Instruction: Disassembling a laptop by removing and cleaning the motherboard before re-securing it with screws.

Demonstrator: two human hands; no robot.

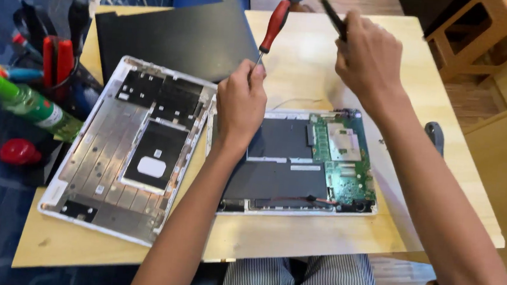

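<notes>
My left hand (239,105) is closed around the thin metal shaft of a red-handled screwdriver (275,25), whose handle points up and away over the table. It hovers above the left edge of an opened laptop base (289,207) that shows dark battery panels and a green circuit board (344,151). My right hand (368,60) is raised over the far side of the table, gripping a slim dark tool (330,10) with a yellowish edge. The removed silver bottom cover (121,150) lies inside-up to the left of the base.
A black flat panel (180,37) lies at the back of the wooden table (294,242). Left of the table are a green spray bottle (27,103), red-handled pliers (58,61), a red round object (19,152) and other tools. A wooden stool (485,28) stands at the far right.
</notes>
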